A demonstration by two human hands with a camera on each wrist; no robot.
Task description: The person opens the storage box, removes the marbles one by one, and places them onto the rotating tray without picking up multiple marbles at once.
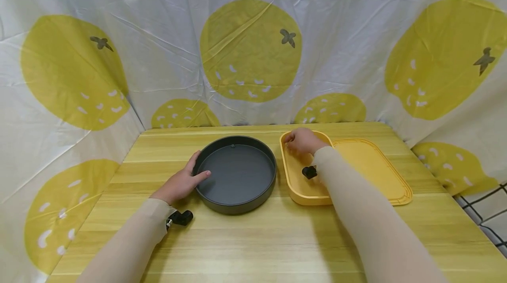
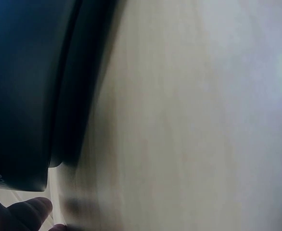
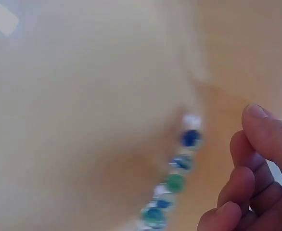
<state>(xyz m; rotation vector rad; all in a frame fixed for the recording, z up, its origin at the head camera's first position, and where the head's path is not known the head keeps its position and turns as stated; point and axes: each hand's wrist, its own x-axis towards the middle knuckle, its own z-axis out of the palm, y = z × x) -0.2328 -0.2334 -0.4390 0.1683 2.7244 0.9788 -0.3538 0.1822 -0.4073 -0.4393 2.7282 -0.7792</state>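
Observation:
A round dark grey pan (image 1: pixel 237 175) sits on the table. My left hand (image 1: pixel 178 185) holds its left side, the thumb over the rim and the other fingers along the outer wall. In the left wrist view the pan's dark side (image 2: pixel 25 96) fills the left edge, with fingertips below it. My right hand (image 1: pixel 304 141) is down inside a yellow rectangular box (image 1: pixel 295 177), near its far left corner. In the right wrist view, several blue, green and clear glass marbles (image 3: pixel 175 183) line up beside the curled fingers. Whether anything sits between thumb and fingers is hidden.
Against the box's right side lies a flat yellow lid (image 1: pixel 364 168). The wooden table (image 1: pixel 245 248) carries these things. A white cloth with yellow fruit prints (image 1: pixel 253 49) hangs behind and at both sides. Black wire mesh (image 1: pixel 487 212) shows at the right edge.

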